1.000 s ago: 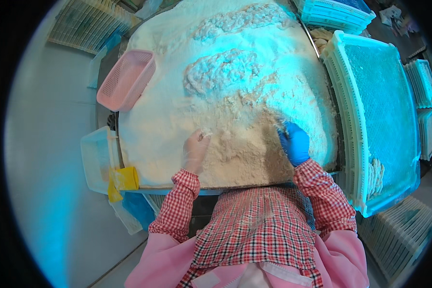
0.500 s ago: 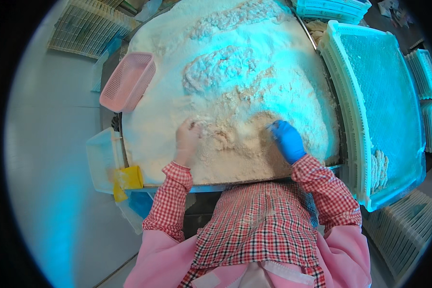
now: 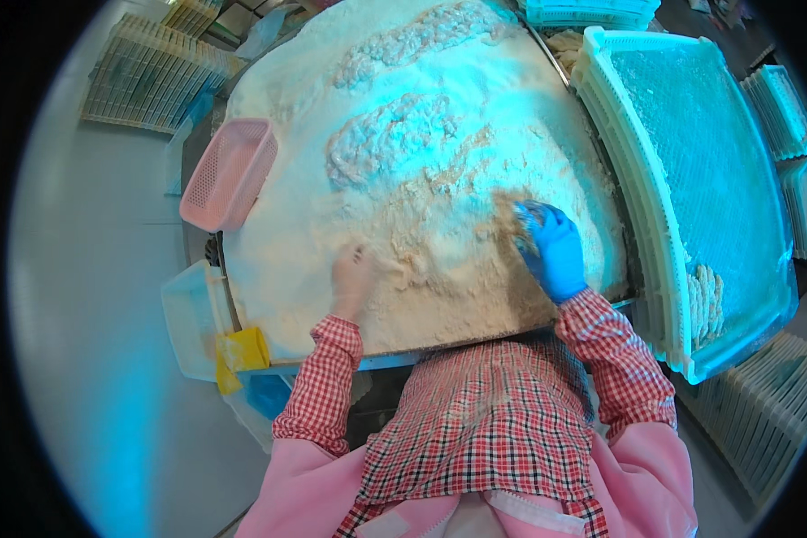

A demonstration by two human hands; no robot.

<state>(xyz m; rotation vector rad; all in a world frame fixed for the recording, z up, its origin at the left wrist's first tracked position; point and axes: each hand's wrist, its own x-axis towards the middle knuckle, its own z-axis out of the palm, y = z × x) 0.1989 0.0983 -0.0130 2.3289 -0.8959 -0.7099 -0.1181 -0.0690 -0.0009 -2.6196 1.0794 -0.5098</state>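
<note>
My left hand (image 3: pixel 352 280), pale-gloved and smeared by motion, is low over flour (image 3: pixel 287 287) spread on the work surface, left of a rough, crumbly patch (image 3: pixel 426 251). Its finger detail is unclear. My right hand (image 3: pixel 551 247), in a blue glove, has its fingers curled on a floury, brownish clump at the patch's right; what that is, I cannot make out. Two lumpy pale masses, one nearer (image 3: pixel 386 143) and one farther back (image 3: pixel 412 40), lie in the flour beyond my hands.
A pink mesh basket (image 3: pixel 224 170) rests at left, above a translucent bin (image 3: pixel 188 323) and yellow item (image 3: pixel 240 350). Stacked mesh trays (image 3: pixel 690 161) line the right side, the top holding pale strips (image 3: pixel 706 305). More racks stand upper left (image 3: pixel 148 72) and lower right (image 3: pixel 758 403).
Since half a second ago, my right hand has moved up and rightward, and my left hand slightly downward toward me. The whole view has shifted slightly.
</note>
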